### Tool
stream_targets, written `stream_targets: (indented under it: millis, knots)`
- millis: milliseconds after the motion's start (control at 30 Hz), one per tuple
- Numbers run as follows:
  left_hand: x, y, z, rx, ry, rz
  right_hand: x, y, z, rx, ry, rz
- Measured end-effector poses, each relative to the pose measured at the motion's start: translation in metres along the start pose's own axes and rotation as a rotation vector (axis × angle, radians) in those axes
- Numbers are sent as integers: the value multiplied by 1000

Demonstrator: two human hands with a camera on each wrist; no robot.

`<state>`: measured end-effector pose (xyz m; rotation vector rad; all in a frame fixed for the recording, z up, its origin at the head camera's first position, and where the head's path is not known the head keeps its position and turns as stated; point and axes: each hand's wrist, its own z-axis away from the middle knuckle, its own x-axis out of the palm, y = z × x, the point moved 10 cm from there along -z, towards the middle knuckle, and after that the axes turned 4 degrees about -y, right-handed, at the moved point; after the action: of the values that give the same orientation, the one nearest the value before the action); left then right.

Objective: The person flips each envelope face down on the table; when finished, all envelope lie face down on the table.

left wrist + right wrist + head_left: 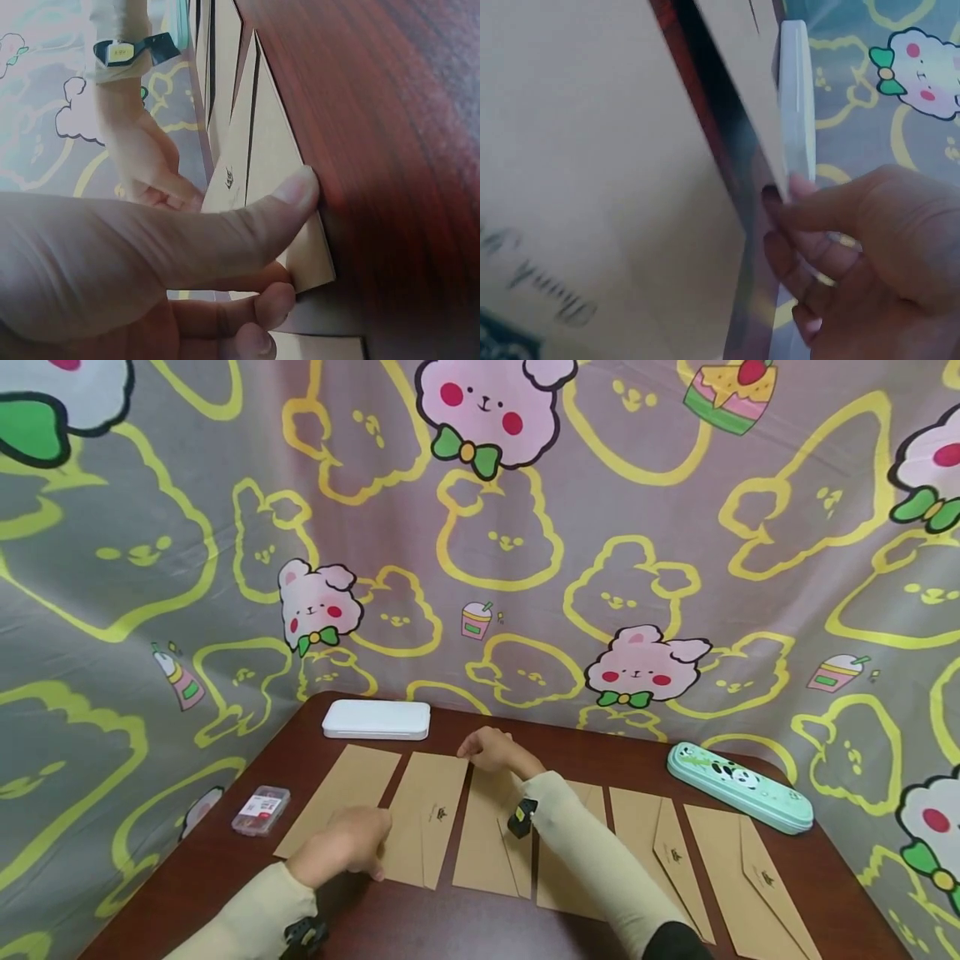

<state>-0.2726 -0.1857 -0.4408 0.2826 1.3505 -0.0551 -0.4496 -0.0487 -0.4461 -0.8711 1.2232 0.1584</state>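
Observation:
Several brown paper envelopes lie side by side in a row on the dark red-brown table. My left hand is at the near left corner of the second envelope from the left, which carries a small dark emblem. In the left wrist view, the thumb lies over this envelope at its edge, with the fingers curled below. My right hand reaches across to its far right corner, pinching it between thumb and fingertips in the right wrist view. The third envelope lies partly under the right forearm.
At the back left stands a white flat case. A small clear box with a red and white label sits at the left edge. On the right is a mint-green panda pencil case. A patterned curtain hangs behind the table.

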Motion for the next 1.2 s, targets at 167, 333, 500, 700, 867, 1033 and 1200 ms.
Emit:
stream_targets:
  millis: [167, 333, 500, 700, 867, 1033, 1200]
  knots:
    - [-1, -2, 1, 1, -6, 37, 2, -5, 6, -105, 9, 8]
    - [-2, -3, 3, 11, -18, 55, 2, -10, 11, -170, 57, 64]
    - [-1, -8, 8, 32, -29, 75, -2, -12, 15, -218, 96, 80]
    - [-3, -11, 13, 79, -65, 92, -9, -17, 19, -327, 88, 39]
    - [-14, -13, 20, 97, -60, 113, -16, -20, 18, -377, 62, -35]
    - [-25, -16, 24, 84, -19, 87, -18, -18, 14, -364, 6, -129]
    - [-32, -23, 26, 56, 22, 104, -14, -17, 10, -340, -64, -253]
